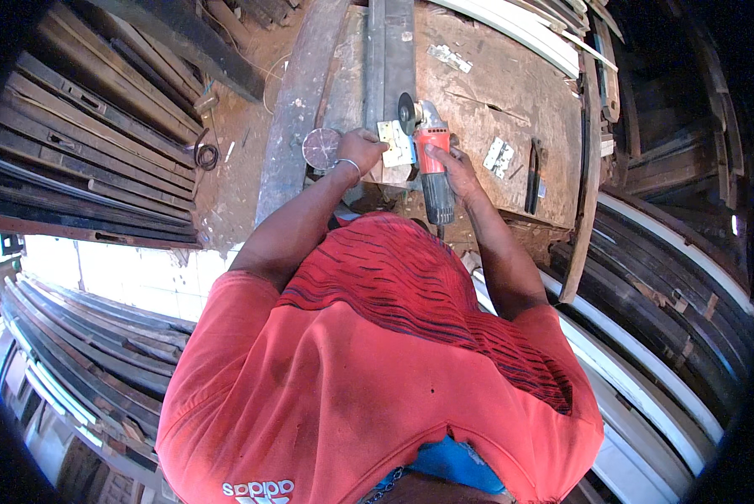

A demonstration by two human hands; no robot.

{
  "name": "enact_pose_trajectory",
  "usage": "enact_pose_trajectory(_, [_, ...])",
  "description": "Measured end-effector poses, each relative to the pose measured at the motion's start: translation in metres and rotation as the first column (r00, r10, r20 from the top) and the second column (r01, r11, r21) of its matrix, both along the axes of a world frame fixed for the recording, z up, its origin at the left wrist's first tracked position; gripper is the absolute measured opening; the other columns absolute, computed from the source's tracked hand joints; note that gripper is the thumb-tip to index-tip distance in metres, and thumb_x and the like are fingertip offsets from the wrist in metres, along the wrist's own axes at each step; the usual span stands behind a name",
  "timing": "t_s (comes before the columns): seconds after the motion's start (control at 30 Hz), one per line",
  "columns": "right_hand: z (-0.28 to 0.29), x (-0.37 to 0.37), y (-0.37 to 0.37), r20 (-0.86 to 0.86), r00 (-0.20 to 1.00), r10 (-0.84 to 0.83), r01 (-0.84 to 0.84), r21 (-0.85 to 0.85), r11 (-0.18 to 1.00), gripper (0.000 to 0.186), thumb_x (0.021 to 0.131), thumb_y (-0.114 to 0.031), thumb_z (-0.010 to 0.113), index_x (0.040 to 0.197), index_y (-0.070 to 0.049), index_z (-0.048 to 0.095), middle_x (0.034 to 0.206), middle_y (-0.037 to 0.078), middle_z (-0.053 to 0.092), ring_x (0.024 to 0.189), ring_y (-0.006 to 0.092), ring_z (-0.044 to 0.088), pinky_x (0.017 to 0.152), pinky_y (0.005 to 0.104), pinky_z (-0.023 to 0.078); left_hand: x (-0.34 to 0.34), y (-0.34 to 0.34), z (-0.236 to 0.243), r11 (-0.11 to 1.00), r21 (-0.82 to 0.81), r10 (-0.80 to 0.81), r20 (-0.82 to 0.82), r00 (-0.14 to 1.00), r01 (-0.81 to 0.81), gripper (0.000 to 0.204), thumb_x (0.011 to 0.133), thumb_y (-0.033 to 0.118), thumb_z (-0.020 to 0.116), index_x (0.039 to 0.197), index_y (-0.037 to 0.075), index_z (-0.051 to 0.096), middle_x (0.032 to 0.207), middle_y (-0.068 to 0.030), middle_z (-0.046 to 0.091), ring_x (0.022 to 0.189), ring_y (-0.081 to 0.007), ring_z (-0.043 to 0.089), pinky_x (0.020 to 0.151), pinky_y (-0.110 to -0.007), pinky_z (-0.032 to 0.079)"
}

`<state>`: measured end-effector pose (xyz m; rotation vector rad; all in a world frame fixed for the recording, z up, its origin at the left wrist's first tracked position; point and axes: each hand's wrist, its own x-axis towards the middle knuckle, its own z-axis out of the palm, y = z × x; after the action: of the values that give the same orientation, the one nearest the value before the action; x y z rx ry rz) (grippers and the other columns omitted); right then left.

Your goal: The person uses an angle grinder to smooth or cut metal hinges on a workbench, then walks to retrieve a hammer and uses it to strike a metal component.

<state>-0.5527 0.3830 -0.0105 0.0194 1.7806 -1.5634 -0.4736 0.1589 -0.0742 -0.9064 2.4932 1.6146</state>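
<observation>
The left hand (362, 152) pinches a hinge (396, 143) at the worktop's (469, 109) near edge; the right hand (457, 170) grips an angle grinder (435, 164), whose nearby disc (407, 112) could catch the left if it slipped.

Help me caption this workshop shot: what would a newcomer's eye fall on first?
Probably the bright red shirt, filling the lower middle. Next, near the upper centre, the red-and-black angle grinder gripped by the right hand. Just left of it, the left hand holds a pale plate with holes, beside a round brownish disc.
</observation>
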Motion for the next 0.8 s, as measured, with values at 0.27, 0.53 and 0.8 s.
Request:
enact_pose_trajectory(0.27, [0.0, 0.004, -0.003, -0.007, 1.0, 0.018, -0.018, 0.0, 1.0, 0.054, 0.083, -0.04, 0.078, 0.117, 0.0, 0.065, 0.101, 0.008, 0.069, 0.086, 0.0153, 0.065, 0.077, 0.0319, 0.053, -0.001, -0.006, -0.006, 0.982, 0.189, 0.018, 0.013, 1.0, -0.02, 0.033, 0.074, 0.029, 0.081, 0.093, 0.003, 0.077, 0.091, -0.015, 0.076, 0.082, -0.0244, 0.073, 0.077, -0.034, 0.055])
enact_pose_trajectory(0.53, [-0.007, 0.004, -0.002, 0.027, 1.0, 0.015, -0.014, -0.009, 1.0, 0.053, 0.084, -0.038, 0.078, 0.118, 0.0, 0.065, 0.104, 0.009, 0.07, 0.09, 0.0159, 0.066, 0.083, 0.031, 0.053, -0.001, -0.007, 0.007, 0.997, 0.075, -0.033, 0.038, 0.999, 0.03, 0.033, 0.076, 0.028, 0.079, 0.095, 0.002, 0.077, 0.088, -0.0156, 0.075, 0.08, -0.024, 0.073, 0.077, -0.035, 0.055])
enact_pose_trajectory(0.8, [-0.016, 0.003, 0.0, -0.015, 1.0, 0.025, -0.025, -0.009, 1.0, 0.052, 0.085, -0.039, 0.076, 0.117, 0.0, 0.066, 0.105, 0.009, 0.069, 0.092, 0.016, 0.065, 0.083, 0.0315, 0.052, -0.004, -0.007, 0.001, 0.973, 0.231, 0.012, 0.038, 0.999, -0.021, 0.029, 0.078, 0.024, 0.078, 0.093, 0.0, 0.076, 0.082, -0.0126, 0.076, 0.069, -0.0186, 0.072, 0.068, -0.033, 0.056])
